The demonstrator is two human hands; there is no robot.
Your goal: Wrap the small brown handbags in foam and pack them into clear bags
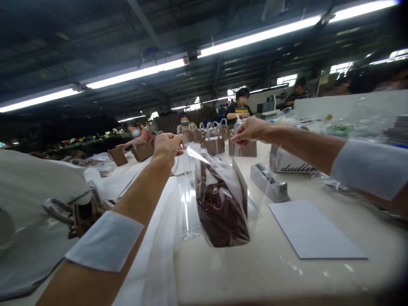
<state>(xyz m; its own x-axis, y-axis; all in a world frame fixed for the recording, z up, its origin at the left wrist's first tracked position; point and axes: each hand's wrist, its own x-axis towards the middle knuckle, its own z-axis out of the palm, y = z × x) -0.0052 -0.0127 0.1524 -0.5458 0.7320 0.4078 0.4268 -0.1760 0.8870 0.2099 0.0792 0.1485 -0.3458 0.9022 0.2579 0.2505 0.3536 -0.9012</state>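
A dark brown handbag (219, 208) stands on the table inside a clear plastic bag (191, 199). White filling or wrap shows beside it within the plastic. My left hand (168, 144) pinches the plastic bag's upper edge on the left. My right hand (250, 131) is closed on the upper edge on the right, so the plastic is stretched between both hands above the handbag. Pale cuffs of cloth are wrapped round both my forearms.
Right of the handbag are a grey tape dispenser (269, 182), a white board (315, 229) and a wrapped bag with lettering (290, 161). White sheets (156, 242) lie left. Another brown handbag (84, 216) is far left. Several brown bags (213, 145) stand behind; co-workers sit beyond.
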